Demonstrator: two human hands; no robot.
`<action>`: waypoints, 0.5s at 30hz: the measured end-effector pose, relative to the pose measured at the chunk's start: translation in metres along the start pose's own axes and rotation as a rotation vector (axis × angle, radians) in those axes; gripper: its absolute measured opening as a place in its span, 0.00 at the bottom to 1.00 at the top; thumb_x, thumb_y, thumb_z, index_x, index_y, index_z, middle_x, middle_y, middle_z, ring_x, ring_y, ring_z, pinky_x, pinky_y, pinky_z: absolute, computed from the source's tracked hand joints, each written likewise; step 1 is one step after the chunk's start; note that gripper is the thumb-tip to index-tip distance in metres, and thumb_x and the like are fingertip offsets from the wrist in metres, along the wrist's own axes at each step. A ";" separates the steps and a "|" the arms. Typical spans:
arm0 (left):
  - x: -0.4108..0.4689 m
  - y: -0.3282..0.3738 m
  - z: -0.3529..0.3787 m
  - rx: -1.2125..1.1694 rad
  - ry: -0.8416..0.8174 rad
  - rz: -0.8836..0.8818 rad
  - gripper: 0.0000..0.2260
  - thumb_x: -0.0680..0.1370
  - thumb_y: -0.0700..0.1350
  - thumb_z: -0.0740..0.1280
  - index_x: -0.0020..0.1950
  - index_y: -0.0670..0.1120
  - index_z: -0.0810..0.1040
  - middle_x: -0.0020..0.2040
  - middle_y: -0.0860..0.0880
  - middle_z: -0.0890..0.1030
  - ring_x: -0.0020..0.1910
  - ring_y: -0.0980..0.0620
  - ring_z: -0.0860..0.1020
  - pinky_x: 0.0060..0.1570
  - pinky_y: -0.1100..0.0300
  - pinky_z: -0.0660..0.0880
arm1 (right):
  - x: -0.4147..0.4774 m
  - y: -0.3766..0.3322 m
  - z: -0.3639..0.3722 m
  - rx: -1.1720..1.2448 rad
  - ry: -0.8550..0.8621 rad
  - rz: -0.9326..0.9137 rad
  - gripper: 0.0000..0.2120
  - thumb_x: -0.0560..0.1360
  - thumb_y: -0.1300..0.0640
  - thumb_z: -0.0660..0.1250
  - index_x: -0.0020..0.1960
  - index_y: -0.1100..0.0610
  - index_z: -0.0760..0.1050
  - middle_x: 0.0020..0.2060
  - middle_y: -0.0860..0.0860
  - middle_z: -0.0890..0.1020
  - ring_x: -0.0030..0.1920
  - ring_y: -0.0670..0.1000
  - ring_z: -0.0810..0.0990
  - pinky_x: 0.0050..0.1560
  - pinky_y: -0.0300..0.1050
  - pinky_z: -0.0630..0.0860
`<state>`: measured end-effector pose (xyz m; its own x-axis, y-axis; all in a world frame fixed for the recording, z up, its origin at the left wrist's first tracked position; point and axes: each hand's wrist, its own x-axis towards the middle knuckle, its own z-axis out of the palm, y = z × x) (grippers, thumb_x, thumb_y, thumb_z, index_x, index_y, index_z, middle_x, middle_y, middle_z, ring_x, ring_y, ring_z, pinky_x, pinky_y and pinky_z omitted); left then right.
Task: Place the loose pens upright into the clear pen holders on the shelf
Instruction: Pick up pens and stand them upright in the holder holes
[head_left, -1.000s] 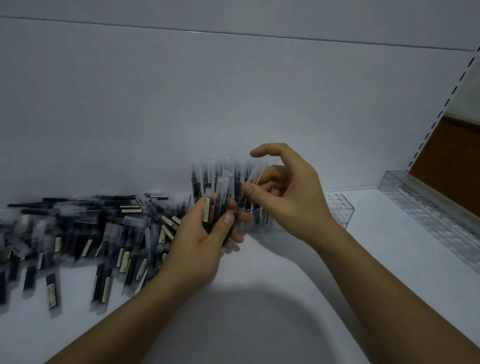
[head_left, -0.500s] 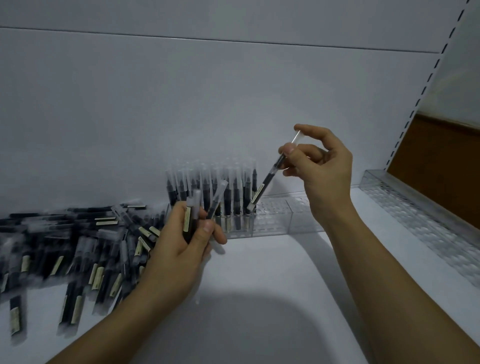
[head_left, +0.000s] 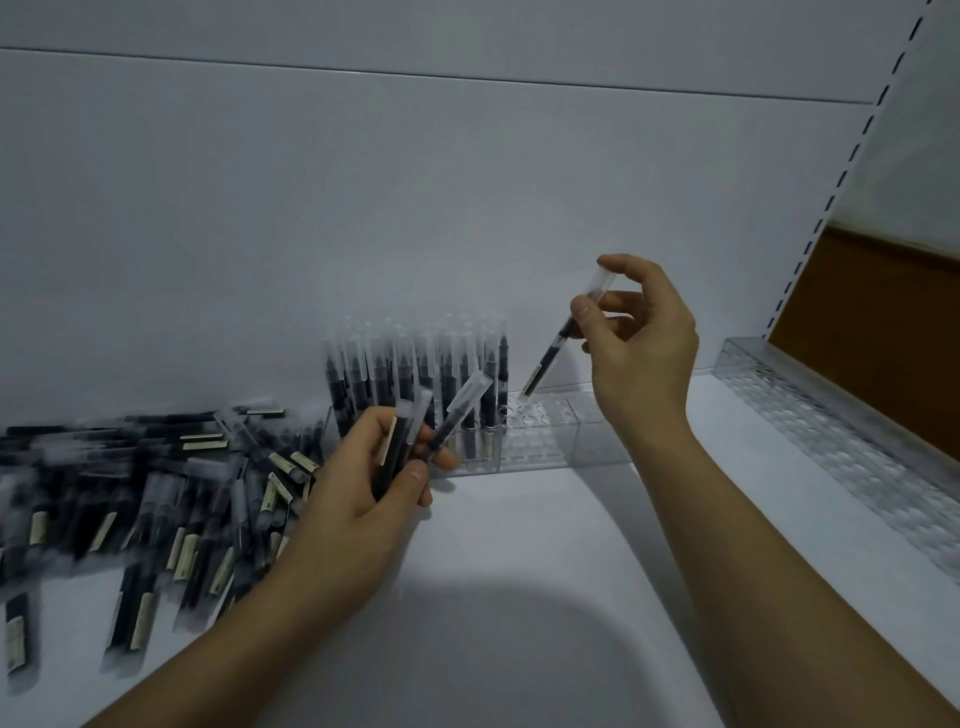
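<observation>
My right hand pinches one black pen by its clear cap. The pen slants down to the left, and its lower tip hovers at the top of the clear pen holder, just right of the filled rows. Several pens stand upright in the holder's left part. My left hand grips a small bunch of pens, caps up, in front of the holder. A heap of loose pens lies flat on the shelf to the left.
The white shelf board meets a white back panel. A long clear acrylic divider runs along the shelf's right edge. A slotted upright and a brown panel stand at the far right.
My right hand drew one pen out of the bunch, lifted it to the right, and has now lowered its tip to the holder's empty holes. The left hand keeps the remaining pens.
</observation>
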<state>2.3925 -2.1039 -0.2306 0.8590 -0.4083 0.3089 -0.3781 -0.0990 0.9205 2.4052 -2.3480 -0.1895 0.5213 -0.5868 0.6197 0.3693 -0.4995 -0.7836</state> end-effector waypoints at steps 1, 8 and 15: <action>0.000 0.000 0.000 0.002 -0.006 0.002 0.10 0.82 0.32 0.61 0.54 0.47 0.75 0.49 0.53 0.85 0.44 0.56 0.81 0.44 0.68 0.76 | -0.002 -0.001 0.001 -0.022 -0.016 -0.024 0.15 0.78 0.59 0.73 0.61 0.45 0.78 0.43 0.46 0.84 0.41 0.47 0.85 0.48 0.52 0.84; 0.000 -0.002 0.002 0.009 -0.023 0.016 0.10 0.81 0.33 0.62 0.54 0.48 0.76 0.50 0.53 0.86 0.47 0.49 0.82 0.47 0.64 0.78 | -0.013 -0.003 0.011 -0.158 -0.218 -0.196 0.16 0.79 0.60 0.72 0.65 0.49 0.78 0.44 0.45 0.83 0.43 0.44 0.83 0.45 0.34 0.80; 0.002 -0.003 0.001 0.041 0.040 0.005 0.11 0.81 0.35 0.65 0.53 0.51 0.79 0.41 0.50 0.85 0.41 0.53 0.83 0.38 0.67 0.75 | -0.016 0.002 0.012 -0.259 -0.309 -0.221 0.15 0.79 0.58 0.72 0.65 0.47 0.77 0.43 0.44 0.82 0.42 0.46 0.83 0.46 0.47 0.83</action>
<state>2.3946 -2.1050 -0.2328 0.8697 -0.3725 0.3239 -0.3957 -0.1340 0.9085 2.4069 -2.3316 -0.2012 0.6709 -0.2504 0.6980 0.3131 -0.7575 -0.5728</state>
